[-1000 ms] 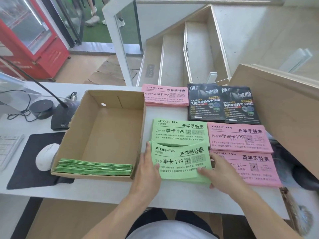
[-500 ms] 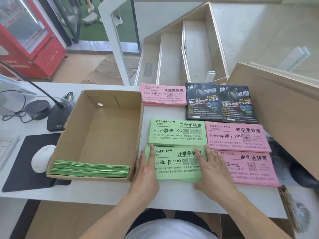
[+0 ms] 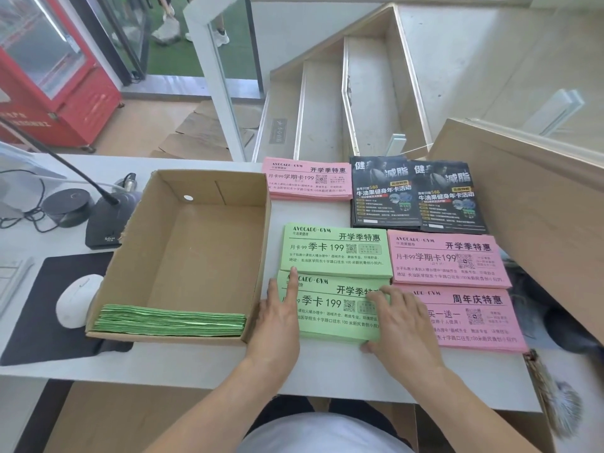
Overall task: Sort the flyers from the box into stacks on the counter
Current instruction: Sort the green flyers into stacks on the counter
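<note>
Green paper flyers, near stack (image 3: pixel 330 313): lies flat on the white counter (image 3: pixel 196 364) just right of the open brown cardboard box (image 3: pixel 209 243), long axis running left to right, its far edge meeting the second green flyer stack (image 3: pixel 336 251) beyond it. Left hand (image 3: pixel 279 317): rests between the box's right wall and the near stack, fingers straight, index fingertip reaching up to the seam between the two green stacks, pressing the stack's left short edge; it grasps nothing. Right hand (image 3: pixel 400 322): lies on the stack's right end, fingers spread flat on top, thumb tucked at the near right corner, bordering the pink paper flyer stack (image 3: pixel 470 317) to the right. Remaining green flyers (image 3: pixel 170 322): bundled along the near wall of the box, to the left of both hands; the left hand is plainly the nearer, so the next reach likely falls to it. Change from half a second ago: the near stack sits squarer, its edges better aligned, and the right hand has slid to the near right corner.
</note>
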Demonstrator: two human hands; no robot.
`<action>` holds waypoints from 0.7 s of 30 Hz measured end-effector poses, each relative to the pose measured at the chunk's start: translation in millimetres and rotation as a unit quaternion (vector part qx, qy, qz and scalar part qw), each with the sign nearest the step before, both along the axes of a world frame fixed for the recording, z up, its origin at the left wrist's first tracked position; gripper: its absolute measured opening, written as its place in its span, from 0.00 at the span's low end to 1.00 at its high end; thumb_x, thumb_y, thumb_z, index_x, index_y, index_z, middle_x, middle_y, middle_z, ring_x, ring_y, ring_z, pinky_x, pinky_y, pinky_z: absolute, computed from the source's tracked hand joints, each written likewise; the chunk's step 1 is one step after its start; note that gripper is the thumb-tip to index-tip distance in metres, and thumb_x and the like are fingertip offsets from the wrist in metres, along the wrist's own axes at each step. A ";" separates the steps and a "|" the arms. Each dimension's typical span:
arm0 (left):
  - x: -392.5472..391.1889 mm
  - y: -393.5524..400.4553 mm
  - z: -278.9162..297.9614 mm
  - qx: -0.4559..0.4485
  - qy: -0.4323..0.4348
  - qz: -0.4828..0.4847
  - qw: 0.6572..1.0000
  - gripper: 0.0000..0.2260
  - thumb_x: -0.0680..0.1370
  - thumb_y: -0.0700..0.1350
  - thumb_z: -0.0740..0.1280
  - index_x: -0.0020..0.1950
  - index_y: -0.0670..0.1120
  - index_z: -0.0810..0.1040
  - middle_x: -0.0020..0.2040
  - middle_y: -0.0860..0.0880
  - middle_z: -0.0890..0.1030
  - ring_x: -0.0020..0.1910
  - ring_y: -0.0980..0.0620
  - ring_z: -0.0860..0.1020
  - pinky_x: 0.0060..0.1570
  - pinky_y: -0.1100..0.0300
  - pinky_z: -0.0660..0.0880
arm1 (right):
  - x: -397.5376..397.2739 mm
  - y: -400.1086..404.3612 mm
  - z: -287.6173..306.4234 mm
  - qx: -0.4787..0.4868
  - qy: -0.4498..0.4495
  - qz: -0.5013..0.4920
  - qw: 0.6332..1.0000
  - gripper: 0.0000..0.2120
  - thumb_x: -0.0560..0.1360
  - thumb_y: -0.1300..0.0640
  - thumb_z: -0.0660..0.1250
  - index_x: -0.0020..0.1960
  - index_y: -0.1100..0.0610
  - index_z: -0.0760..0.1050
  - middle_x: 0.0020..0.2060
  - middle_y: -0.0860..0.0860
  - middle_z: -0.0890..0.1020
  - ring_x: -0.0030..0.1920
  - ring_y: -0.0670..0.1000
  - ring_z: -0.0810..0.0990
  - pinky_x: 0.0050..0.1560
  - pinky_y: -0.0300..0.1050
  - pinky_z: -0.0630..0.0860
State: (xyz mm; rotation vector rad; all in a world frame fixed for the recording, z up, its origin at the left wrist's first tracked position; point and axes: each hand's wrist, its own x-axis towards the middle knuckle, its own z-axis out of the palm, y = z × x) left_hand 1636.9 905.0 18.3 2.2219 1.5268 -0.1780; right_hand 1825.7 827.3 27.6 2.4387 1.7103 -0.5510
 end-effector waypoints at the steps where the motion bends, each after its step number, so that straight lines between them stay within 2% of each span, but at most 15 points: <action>1: -0.5 -0.4 -0.2 -0.005 -0.006 0.001 1.000 0.47 0.76 0.28 0.59 0.78 0.51 0.27 0.81 0.39 0.41 0.78 0.40 0.59 0.74 0.55 0.64 | 0.0 0.2 1.2 -0.010 -0.001 0.002 1.000 0.42 0.69 0.38 0.76 0.76 0.44 0.59 0.77 0.49 0.61 0.78 0.54 0.58 0.79 0.51 0.49; 3: -1.7 -2.8 4.8 -0.013 -0.026 -0.006 1.000 0.48 0.75 0.28 0.59 0.77 0.53 0.26 0.80 0.40 0.35 0.81 0.39 0.51 0.76 0.54 0.61 | 0.3 0.5 9.7 -0.023 -0.001 0.006 1.000 0.45 0.69 0.36 0.75 0.77 0.43 0.57 0.79 0.49 0.58 0.79 0.54 0.56 0.80 0.52 0.47; 5: -6.0 -8.7 19.6 -0.016 -0.063 -0.030 0.997 0.50 0.77 0.29 0.61 0.77 0.57 0.25 0.81 0.45 0.33 0.82 0.43 0.45 0.77 0.55 0.58 | 0.9 3.9 23.5 0.002 0.002 0.007 1.000 0.39 0.72 0.39 0.73 0.78 0.43 0.58 0.79 0.48 0.59 0.79 0.53 0.55 0.80 0.52 0.47; 6: -9.9 -11.7 28.8 -0.010 -0.093 -0.045 0.995 0.49 0.78 0.30 0.62 0.78 0.59 0.27 0.82 0.49 0.38 0.82 0.48 0.46 0.77 0.58 0.56 | 0.9 7.6 30.8 0.037 0.007 0.006 0.999 0.35 0.74 0.42 0.73 0.76 0.43 0.62 0.78 0.47 0.62 0.78 0.52 0.58 0.80 0.52 0.50; 7: -15.7 -12.8 39.0 0.009 -0.129 -0.061 0.990 0.46 0.80 0.34 0.64 0.79 0.60 0.32 0.82 0.53 0.46 0.81 0.53 0.50 0.75 0.62 0.55 | -0.3 13.3 37.9 0.086 0.018 0.004 0.996 0.29 0.75 0.45 0.73 0.74 0.44 0.67 0.75 0.47 0.68 0.76 0.52 0.63 0.78 0.51 0.55; 9: -31.9 -7.2 62.9 0.087 -0.203 -0.059 0.973 0.35 0.81 0.41 0.66 0.82 0.58 0.51 0.76 0.57 0.67 0.75 0.59 0.64 0.70 0.67 0.58 | -9.6 29.1 50.8 0.198 0.069 -0.004 0.978 0.19 0.76 0.52 0.74 0.65 0.47 0.77 0.65 0.46 0.77 0.67 0.52 0.72 0.71 0.51 0.64; 11: -57.2 10.4 72.6 0.180 -0.259 -0.004 0.949 0.25 0.80 0.42 0.69 0.76 0.51 0.69 0.67 0.56 0.77 0.68 0.58 0.72 0.67 0.66 0.66 | -30.2 48.2 59.2 0.257 0.128 0.019 0.958 0.13 0.76 0.53 0.74 0.61 0.48 0.80 0.57 0.44 0.81 0.62 0.49 0.74 0.65 0.46 0.68; 12: -72.4 21.9 72.5 0.213 -0.270 0.035 0.938 0.21 0.79 0.40 0.70 0.72 0.48 0.74 0.64 0.54 0.80 0.66 0.57 0.74 0.66 0.64 0.68 | -44.4 57.7 62.4 0.259 0.155 0.040 0.953 0.12 0.77 0.52 0.73 0.60 0.48 0.80 0.56 0.43 0.81 0.62 0.48 0.73 0.63 0.43 0.67; 14: -104.8 45.0 68.2 0.241 -0.255 0.114 0.930 0.17 0.78 0.38 0.70 0.66 0.45 0.79 0.60 0.51 0.82 0.63 0.53 0.76 0.66 0.62 0.68 | -76.7 75.3 66.7 0.242 0.201 0.101 0.944 0.11 0.78 0.49 0.71 0.60 0.47 0.80 0.56 0.41 0.81 0.61 0.46 0.73 0.63 0.39 0.66; 16: -135.4 62.8 55.7 0.245 -0.199 0.170 0.933 0.14 0.78 0.38 0.70 0.63 0.45 0.81 0.58 0.48 0.83 0.62 0.48 0.77 0.69 0.56 0.66 | -109.5 90.9 68.8 0.194 0.232 0.174 0.937 0.13 0.78 0.46 0.70 0.62 0.46 0.79 0.58 0.41 0.80 0.63 0.46 0.73 0.65 0.40 0.66; 19: -169.6 73.0 31.9 0.232 -0.064 0.185 0.953 0.11 0.79 0.41 0.67 0.61 0.45 0.81 0.57 0.48 0.83 0.68 0.44 0.74 0.75 0.39 0.57 | -153.0 113.3 66.3 0.082 0.216 0.266 0.936 0.19 0.78 0.42 0.68 0.68 0.45 0.76 0.63 0.44 0.79 0.66 0.49 0.75 0.68 0.47 0.67; 21: -180.5 72.5 22.6 0.216 -0.058 0.185 0.957 0.10 0.81 0.44 0.64 0.60 0.46 0.81 0.58 0.49 0.83 0.72 0.45 0.71 0.76 0.38 0.53 | -172.7 125.8 60.4 0.025 0.202 0.293 0.934 0.21 0.79 0.40 0.67 0.70 0.46 0.75 0.64 0.46 0.80 0.66 0.51 0.76 0.66 0.49 0.70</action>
